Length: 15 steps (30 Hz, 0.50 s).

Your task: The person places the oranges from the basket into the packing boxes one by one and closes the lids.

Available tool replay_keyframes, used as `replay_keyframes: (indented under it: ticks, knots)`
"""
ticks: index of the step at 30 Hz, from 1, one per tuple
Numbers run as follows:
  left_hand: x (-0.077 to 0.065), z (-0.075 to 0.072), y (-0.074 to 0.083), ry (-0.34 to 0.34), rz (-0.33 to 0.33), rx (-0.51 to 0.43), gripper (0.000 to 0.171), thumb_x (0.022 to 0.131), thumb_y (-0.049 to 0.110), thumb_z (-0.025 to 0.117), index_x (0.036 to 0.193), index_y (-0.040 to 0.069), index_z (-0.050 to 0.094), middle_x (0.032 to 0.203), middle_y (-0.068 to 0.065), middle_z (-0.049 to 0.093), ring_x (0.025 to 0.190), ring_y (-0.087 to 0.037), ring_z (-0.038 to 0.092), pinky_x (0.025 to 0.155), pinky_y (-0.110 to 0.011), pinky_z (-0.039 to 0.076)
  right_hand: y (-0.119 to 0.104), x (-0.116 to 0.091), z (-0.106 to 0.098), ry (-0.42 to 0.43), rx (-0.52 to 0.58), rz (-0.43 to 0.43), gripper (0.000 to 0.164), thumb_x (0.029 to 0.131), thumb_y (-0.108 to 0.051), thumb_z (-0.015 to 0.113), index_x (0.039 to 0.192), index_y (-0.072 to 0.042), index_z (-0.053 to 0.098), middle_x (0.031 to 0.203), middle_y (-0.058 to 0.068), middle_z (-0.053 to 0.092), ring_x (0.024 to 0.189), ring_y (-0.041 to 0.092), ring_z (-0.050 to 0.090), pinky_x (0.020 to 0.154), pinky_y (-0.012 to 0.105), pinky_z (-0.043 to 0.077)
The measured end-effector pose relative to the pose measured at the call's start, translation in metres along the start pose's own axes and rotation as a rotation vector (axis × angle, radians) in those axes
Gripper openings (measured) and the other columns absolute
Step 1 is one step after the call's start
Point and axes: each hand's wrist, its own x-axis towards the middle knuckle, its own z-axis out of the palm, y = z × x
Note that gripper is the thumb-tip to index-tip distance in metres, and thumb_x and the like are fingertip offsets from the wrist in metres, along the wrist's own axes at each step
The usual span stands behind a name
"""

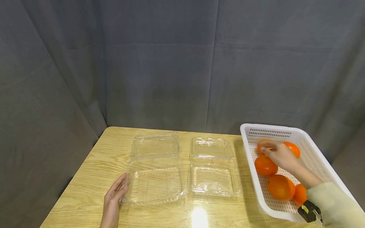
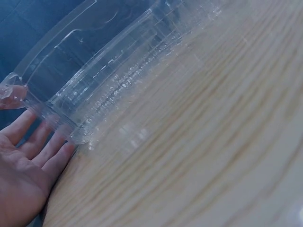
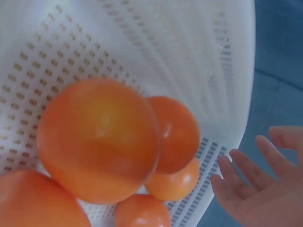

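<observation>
A pale wood-grain table spans the lower part of the head view, glare whitening its bottom centre. Left of centre lies the left box, clear and opened flat. Beside it, near centre, lies the right box, likewise clear and open. A white basket stands at lower right.

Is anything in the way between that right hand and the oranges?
Nothing visible: the right hand, its fingers apart from the oranges, is over the white plastic basket, whose top is uncovered.
</observation>
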Motion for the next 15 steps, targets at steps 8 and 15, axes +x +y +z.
replay_keyframes:
  ticks: [8, 15]
  knots:
    - [0.001, -0.001, 0.000, 0.004, 0.000, 0.011, 0.057, 0.106, 0.030, 0.048, 0.155, 0.009, 0.028, 0.158, -0.006, 0.031, 0.145, -0.024, 0.027, 0.109, -0.021, 0.031, 0.016, 0.007, -0.008, -0.040, -0.061, 0.020, 0.035, 0.097, -0.012, 0.060, 0.119, 0.015, 0.061, 0.112, 0.038, 0.062, 0.103, 0.053, 0.059, 0.082, 0.058, 0.052]
    - [0.001, 0.000, 0.000, 0.007, -0.008, 0.013, 0.057, 0.106, 0.029, 0.049, 0.155, 0.009, 0.029, 0.158, -0.006, 0.032, 0.144, -0.023, 0.029, 0.107, -0.020, 0.032, 0.026, 0.013, -0.009, -0.110, -0.075, 0.078, 0.040, 0.096, -0.015, 0.061, 0.117, 0.019, 0.058, 0.106, 0.036, 0.064, 0.086, 0.041, 0.064, 0.068, 0.047, 0.055]
